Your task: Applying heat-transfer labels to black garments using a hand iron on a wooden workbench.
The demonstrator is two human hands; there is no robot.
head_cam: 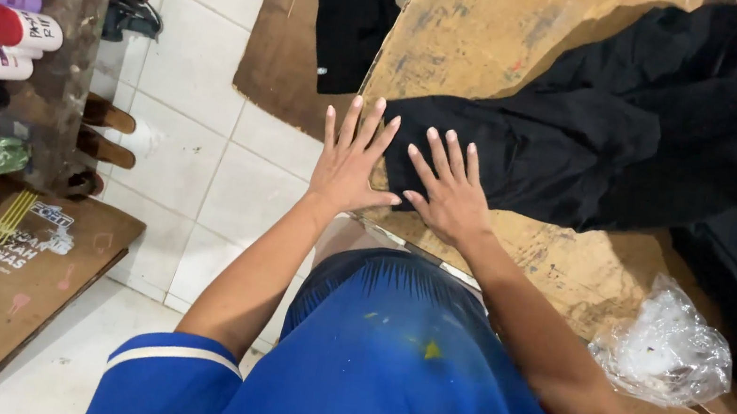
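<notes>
Head view, looking straight down: both of my hands lie flat, palms down, at the near edge of a worn wooden table [505, 35]. My left hand [347, 168] has its fingers spread wide and straight; it sits at the table's corner, fingertips touching or just short of the edge of the black garment [586, 141], and I cannot tell which. My right hand [451, 194] is also splayed, fingers apart, the tips resting on the garment's near corner. Neither hand pinches or grips anything.

The black garment lies spread across the table, running from my fingertips away toward the far right, with folds and bunching through its middle. A second dark cloth [351, 15] hangs off the far left side of the table. A crumpled clear plastic bag [665, 346] sits on the table to my right, well apart from both hands. On the left, a rack [66, 53] holds spray cans with red caps [13, 27], above the white tiled floor [196, 146].

Judgement: the step in hand appears to be flattening the fabric's corner. To do it well, I should keep both palms low and the fingers spread, press evenly, and stroke outward from the corner toward the bunched middle, so that creases are pushed out and not trapped. The corner lies near the table's edge; pulling toward me could drag it off.
</notes>
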